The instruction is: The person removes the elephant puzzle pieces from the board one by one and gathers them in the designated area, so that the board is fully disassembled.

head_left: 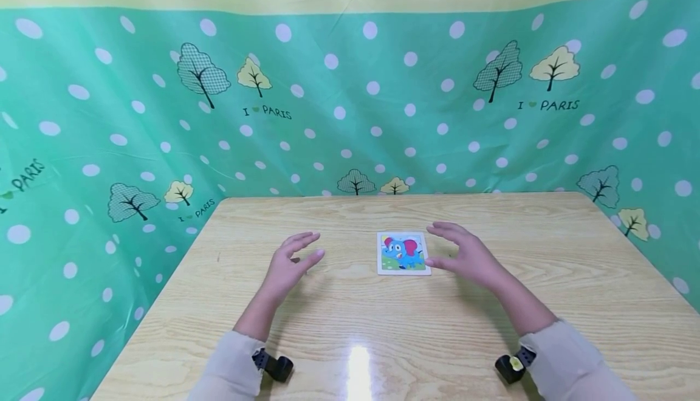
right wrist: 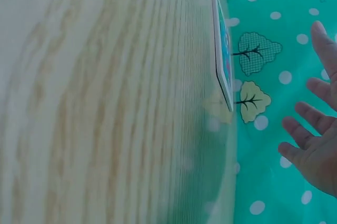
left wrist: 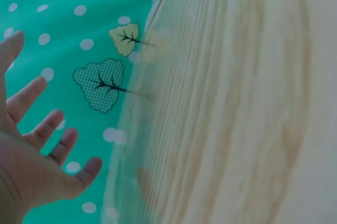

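A small square picture puzzle [head_left: 403,254] with a blue elephant and a white border lies flat on the wooden table. In the right wrist view the same puzzle [right wrist: 222,50] appears edge-on as a thin board. My right hand [head_left: 465,254] hovers just right of it, fingers spread and nothing held; whether the thumb touches its edge, I cannot tell. Further off, to the left of the puzzle, is my left hand [head_left: 290,265], fingers loosely bent and holding nothing. Both wrist views show the left hand [left wrist: 39,166] and right hand [right wrist: 316,140] with fingers apart.
The light wooden table [head_left: 339,322] reaches back to a green dotted curtain [head_left: 377,103] printed with trees, which also hangs along the left and right sides. A black wrist camera [head_left: 280,369] sits on the left wrist, another wrist camera [head_left: 510,369] on the right.
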### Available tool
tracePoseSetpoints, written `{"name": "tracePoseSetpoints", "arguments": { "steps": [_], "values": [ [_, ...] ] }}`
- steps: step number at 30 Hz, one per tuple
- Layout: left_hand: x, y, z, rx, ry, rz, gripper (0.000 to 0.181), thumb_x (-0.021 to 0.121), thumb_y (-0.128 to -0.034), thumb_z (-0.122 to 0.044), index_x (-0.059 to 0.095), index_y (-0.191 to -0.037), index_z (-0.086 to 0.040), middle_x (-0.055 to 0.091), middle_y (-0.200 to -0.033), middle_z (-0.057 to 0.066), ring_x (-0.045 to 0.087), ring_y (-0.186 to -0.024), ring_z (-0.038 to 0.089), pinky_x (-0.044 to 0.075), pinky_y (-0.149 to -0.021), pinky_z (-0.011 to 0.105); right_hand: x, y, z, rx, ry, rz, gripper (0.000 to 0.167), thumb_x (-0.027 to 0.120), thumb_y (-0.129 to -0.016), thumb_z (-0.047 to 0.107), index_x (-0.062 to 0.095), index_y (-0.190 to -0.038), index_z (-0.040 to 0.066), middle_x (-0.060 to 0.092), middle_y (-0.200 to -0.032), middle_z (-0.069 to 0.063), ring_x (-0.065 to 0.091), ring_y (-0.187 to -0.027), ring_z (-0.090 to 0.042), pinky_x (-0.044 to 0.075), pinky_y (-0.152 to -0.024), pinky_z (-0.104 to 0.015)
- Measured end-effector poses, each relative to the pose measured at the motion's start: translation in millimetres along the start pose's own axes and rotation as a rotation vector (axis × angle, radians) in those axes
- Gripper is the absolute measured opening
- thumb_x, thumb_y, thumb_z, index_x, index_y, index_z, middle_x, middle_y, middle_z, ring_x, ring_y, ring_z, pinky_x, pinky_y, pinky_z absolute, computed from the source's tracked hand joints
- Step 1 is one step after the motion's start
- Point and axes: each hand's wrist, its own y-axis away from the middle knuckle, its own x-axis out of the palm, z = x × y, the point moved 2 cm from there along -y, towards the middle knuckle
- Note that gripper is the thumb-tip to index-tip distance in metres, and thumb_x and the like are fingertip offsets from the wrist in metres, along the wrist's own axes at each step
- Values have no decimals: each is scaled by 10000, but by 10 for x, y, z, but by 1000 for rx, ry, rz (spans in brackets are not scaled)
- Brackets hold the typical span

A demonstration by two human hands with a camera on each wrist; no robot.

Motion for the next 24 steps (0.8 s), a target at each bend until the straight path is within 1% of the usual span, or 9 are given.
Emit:
{"name": "tracePoseSetpoints", "arguments": {
  "steps": [2,4,6,8,11,13,18,24],
  "values": [
    [20,-16,17,-15,20,-15,499,745,-975,-271,631,-1407,-48,480,-1535,138,393,-1437,355,343,-1146,629,17,-21,2,16,-16,-2,617,828,-904,191,584,-1438,3,486,-1519,-245,410,-1409,-500,371,-1112,-657],
    [41,-30,27,-30,37,-30,488,750,-972,-257,640,-1392,-33,502,-1513,135,423,-1407,347,377,-1132,604,39,-41,-3,53,-67,-3,557,795,-932,164,596,-1431,16,511,-1503,-231,445,-1387,-485,387,-1114,-633],
    [67,-37,24,-51,53,-49,480,757,-967,-254,652,-1374,-21,532,-1483,131,457,-1371,337,416,-1105,569,66,-64,-16,98,-139,-2,509,761,-958,144,603,-1427,25,540,-1478,-224,484,-1358,-473,420,-1105,-598],
    [96,-46,24,-70,67,-69,468,763,-961,-248,665,-1354,-13,562,-1453,130,482,-1341,330,408,-1109,556,95,-87,-31,138,-223,0,475,732,-977,121,605,-1423,20,560,-1457,-223,517,-1329,-457,457,-1088,-552],
    [143,-50,19,-90,75,-88,447,776,-949,-246,687,-1326,-23,595,-1420,134,509,-1313,333,368,-1131,572,137,-121,-44,166,-284,2,467,732,-979,120,610,-1416,9,580,-1435,-219,546,-1302,-435,503,-1049,-511],
    [174,-60,26,-99,84,-89,437,785,-938,-233,697,-1316,-34,601,-1415,138,516,-1310,341,331,-1156,592,161,-145,-47,167,-298,2,463,737,-974,117,617,-1405,-1,585,-1430,-215,552,-1294,-419,512,-1039,-499],
    [254,-83,22,-125,100,-73,439,799,-922,-235,706,-1311,-53,600,-1419,135,516,-1314,345,368,-1137,583,219,-196,-50,173,-284,17,448,737,-971,105,628,-1391,-4,595,-1419,-206,550,-1293,-410,496,-1048,-527],
    [359,-138,39,-128,123,-61,423,785,-935,-245,711,-1299,-42,598,-1425,143,525,-1326,361,390,-1133,570,296,-296,-67,179,-253,45,429,729,-974,94,639,-1385,8,579,-1431,-196,536,-1301,-408,473,-1064,-546]
  ]
}}
